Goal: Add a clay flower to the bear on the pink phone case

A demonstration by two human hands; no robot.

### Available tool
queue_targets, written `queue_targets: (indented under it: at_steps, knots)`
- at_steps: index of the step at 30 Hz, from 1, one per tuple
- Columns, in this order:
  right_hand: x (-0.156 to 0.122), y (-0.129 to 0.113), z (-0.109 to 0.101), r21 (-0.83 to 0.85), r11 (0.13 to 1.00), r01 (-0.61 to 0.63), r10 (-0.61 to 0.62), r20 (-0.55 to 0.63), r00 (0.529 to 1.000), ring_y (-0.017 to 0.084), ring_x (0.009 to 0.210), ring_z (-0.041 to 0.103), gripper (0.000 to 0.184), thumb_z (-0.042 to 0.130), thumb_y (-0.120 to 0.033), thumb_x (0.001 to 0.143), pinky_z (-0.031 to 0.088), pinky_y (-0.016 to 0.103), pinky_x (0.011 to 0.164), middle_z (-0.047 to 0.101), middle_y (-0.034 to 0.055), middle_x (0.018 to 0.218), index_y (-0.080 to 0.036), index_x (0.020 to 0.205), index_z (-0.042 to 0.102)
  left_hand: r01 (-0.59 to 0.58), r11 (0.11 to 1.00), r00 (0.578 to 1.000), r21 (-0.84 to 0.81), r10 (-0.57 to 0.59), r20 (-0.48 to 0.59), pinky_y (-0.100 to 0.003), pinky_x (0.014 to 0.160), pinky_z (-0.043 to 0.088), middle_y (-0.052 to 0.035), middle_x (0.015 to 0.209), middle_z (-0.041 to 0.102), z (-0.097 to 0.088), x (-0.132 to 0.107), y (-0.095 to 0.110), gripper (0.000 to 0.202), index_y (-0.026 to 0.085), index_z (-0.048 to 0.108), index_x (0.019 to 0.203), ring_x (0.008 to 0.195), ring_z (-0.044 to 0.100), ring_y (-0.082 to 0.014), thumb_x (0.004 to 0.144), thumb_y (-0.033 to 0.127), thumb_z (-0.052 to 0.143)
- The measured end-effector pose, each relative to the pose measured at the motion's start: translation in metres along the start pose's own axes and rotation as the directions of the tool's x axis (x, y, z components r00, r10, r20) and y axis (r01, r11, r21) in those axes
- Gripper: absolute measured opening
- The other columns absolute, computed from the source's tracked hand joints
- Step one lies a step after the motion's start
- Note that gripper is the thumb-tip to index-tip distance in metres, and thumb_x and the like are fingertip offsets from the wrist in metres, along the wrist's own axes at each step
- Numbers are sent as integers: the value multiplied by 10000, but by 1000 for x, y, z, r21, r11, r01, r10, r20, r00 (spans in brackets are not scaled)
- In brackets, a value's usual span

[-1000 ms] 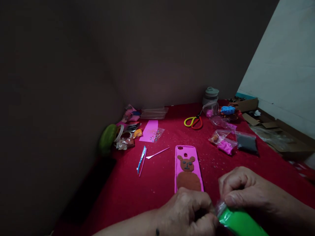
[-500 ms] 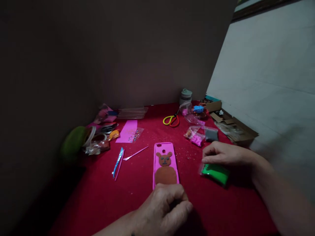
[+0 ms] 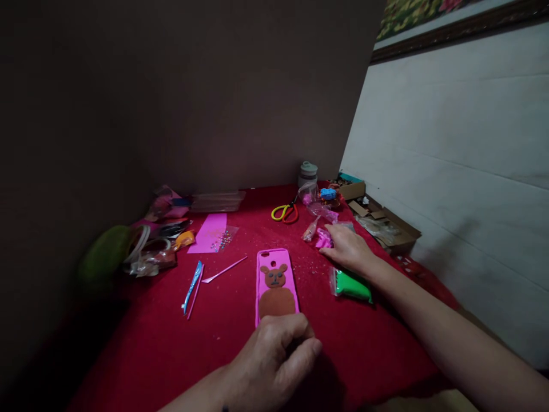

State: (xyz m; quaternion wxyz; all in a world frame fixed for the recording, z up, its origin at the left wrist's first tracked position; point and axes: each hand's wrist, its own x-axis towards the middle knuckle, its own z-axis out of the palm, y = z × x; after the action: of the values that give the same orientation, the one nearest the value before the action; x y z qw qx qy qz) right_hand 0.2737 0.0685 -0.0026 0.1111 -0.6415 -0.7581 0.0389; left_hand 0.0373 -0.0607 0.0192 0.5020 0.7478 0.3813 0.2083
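A pink phone case (image 3: 294, 269) lies on the red cloth, with a brown clay bear on it. My left hand (image 3: 274, 357) is curled closed at the near end of the case, over its lower edge; whatever its fingers hold is hidden. My right hand (image 3: 346, 246) reaches forward on the right, thumb and fingers apart at the edge of a small bag of pink clay (image 3: 323, 238). Under my right wrist's near side lies a bag of green clay (image 3: 352, 286). A bag of brownish material (image 3: 310, 230) is just left of the pink one.
Scissors (image 3: 285, 214) with yellow and red handles lie farther back. A blue tool (image 3: 192, 287) and thin pink sticks (image 3: 225, 269) are on the left, before a pink sheet (image 3: 206, 232) with beads. Bags and tape rolls crowd the far left; a bottle (image 3: 307, 173) and cardboard boxes (image 3: 394, 232) stand back right.
My right hand has left the green clay bag and moved forward to the pink clay bag. My left hand stays curled by the case. The whole view has shifted to the right.
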Motion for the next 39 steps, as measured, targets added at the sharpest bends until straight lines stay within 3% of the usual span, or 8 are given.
queue_targets:
  at_steps: [6, 9, 11, 14, 18, 22, 28, 39]
  knots:
    - [-14, 3, -12, 174, 984, -39, 46, -36, 998, 221, 1038, 599, 302, 578, -328, 945, 519, 431, 878, 579, 92, 1210, -158, 1194, 574, 13, 993, 998, -115, -20, -56, -236, 510, 249, 46, 580, 396, -3, 4, -2, 273, 168, 489, 644, 551, 332, -92, 879, 305, 511]
    - [-26, -9, -27, 352, 936, 3, 30, -87, 996, 238, 1075, 578, 280, 631, -228, 885, 465, 422, 942, 603, 97, 1165, -145, 1148, 584, 45, 966, 991, -254, -75, -110, -215, 466, 260, 61, 580, 384, -5, 8, -3, 248, 177, 497, 726, 498, 329, -79, 896, 358, 498]
    - [-39, -28, -34, 501, 862, 73, -53, -54, 997, 209, 998, 612, 337, 672, -180, 816, 472, 336, 905, 647, 59, 1072, -165, 1140, 579, 48, 936, 982, -348, -108, -156, -196, 449, 279, 63, 630, 426, -8, 11, -4, 194, 185, 502, 884, 492, 353, -72, 893, 379, 513]
    - [-58, -62, -38, 702, 700, 133, -234, 49, 971, 173, 911, 630, 423, 732, -181, 721, 494, 256, 798, 662, 19, 1027, -188, 1118, 584, 32, 896, 967, -443, -140, -214, -177, 466, 327, 36, 754, 518, -12, 14, -2, 313, 197, 475, 1058, 563, 446, -78, 846, 387, 605]
    - [-67, -87, -38, 851, 514, 110, -393, 120, 912, 150, 806, 605, 426, 735, -208, 703, 486, 237, 704, 651, 12, 946, -177, 1101, 590, 21, 865, 962, -501, -155, -226, -194, 524, 391, 12, 731, 573, -20, 12, 2, 269, 154, 554, 953, 585, 497, -84, 831, 380, 634]
    - [-55, -81, -43, 926, 375, 45, -445, 137, 885, 136, 734, 568, 318, 719, -353, 750, 457, 233, 656, 619, 15, 840, -152, 982, 636, 16, 865, 962, -501, -150, -228, -209, 551, 404, 16, 692, 588, -28, 11, 6, 262, 141, 596, 930, 567, 492, -83, 814, 367, 659]
    - [-40, -67, -34, 975, 222, -31, -360, 111, 926, 106, 588, 473, 297, 638, -406, 828, 381, 227, 572, 544, -4, 634, -143, 691, 614, 68, 893, 957, -444, -185, -225, -198, 502, 355, -8, 736, 618, -33, 14, 1, 256, 122, 621, 911, 524, 461, -68, 834, 366, 631]
    - [-44, -65, -21, 947, 60, -315, -384, 313, 869, 65, 480, 474, 212, 742, -303, 687, 376, 189, 483, 586, -10, 587, -105, 713, 670, 126, 921, 963, -369, -203, -178, -215, 552, 372, -12, 727, 585, -32, 13, 7, 208, 102, 640, 859, 609, 467, -100, 812, 302, 615]
